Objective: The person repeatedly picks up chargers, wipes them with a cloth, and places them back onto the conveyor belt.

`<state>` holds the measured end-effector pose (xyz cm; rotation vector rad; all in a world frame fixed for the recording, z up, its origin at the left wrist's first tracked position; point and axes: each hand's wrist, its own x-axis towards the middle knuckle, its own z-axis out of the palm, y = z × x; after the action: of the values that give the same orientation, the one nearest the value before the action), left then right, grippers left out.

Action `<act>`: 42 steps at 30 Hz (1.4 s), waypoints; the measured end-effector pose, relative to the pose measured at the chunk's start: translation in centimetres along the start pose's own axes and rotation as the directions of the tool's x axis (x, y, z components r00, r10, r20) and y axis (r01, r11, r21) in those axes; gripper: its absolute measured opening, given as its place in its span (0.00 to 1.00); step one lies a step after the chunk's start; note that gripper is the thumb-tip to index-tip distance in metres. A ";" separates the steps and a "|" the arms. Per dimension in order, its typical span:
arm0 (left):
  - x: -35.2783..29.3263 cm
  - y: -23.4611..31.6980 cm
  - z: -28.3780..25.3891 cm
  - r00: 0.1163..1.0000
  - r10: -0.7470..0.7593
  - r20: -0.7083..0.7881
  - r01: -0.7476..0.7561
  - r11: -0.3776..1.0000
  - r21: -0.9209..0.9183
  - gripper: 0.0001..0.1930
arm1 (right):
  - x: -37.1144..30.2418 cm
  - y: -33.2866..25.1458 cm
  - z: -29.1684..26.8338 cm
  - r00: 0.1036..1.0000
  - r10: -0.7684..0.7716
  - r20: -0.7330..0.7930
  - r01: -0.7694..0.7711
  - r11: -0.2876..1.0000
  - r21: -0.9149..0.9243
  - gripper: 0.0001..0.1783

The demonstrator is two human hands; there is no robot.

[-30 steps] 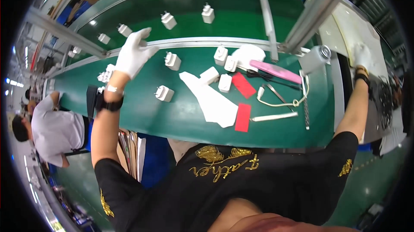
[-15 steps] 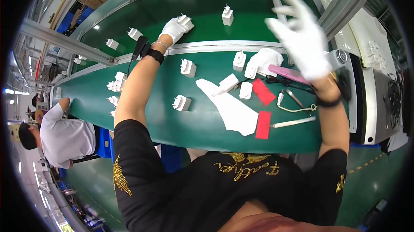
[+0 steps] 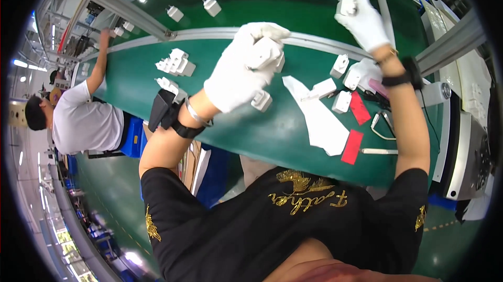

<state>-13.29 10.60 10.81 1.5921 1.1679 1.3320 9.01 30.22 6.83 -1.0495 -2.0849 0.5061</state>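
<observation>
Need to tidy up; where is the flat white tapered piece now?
In the head view, the flat white tapered piece lies on the green bench right of centre, right of the left hand, with a red rectangle at its lower right end.

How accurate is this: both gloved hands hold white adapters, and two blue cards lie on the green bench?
Not blue: the head view shows two red cards on the green bench. The left hand and right hand do hold white adapters.
</observation>
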 end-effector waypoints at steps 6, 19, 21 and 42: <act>-5.4 0.9 4.5 0.987 0.113 0.111 -0.142 0.944 0.299 0.25 | -13.8 -11.4 -6.4 0.995 -0.077 0.059 0.057 0.955 0.292 0.30; -10.1 -1.3 13.1 0.973 0.220 0.069 -0.225 0.971 0.078 0.26 | -24.4 -10.9 -2.8 0.996 0.046 0.075 -0.081 0.809 0.583 0.45; -10.4 -0.3 13.8 0.998 -0.034 0.047 0.051 0.899 -0.435 0.27 | -24.7 -10.9 -3.0 0.990 0.044 0.130 -0.117 0.767 0.630 0.45; -9.9 0.4 11.1 0.705 -0.480 0.522 0.700 0.593 -0.399 0.22 | -21.7 -9.2 -4.0 0.837 0.283 0.468 -0.519 0.678 0.520 0.33</act>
<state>-2.75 1.25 6.05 0.8089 0.8335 0.7611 15.84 7.29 5.70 -1.0484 -1.7113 1.6162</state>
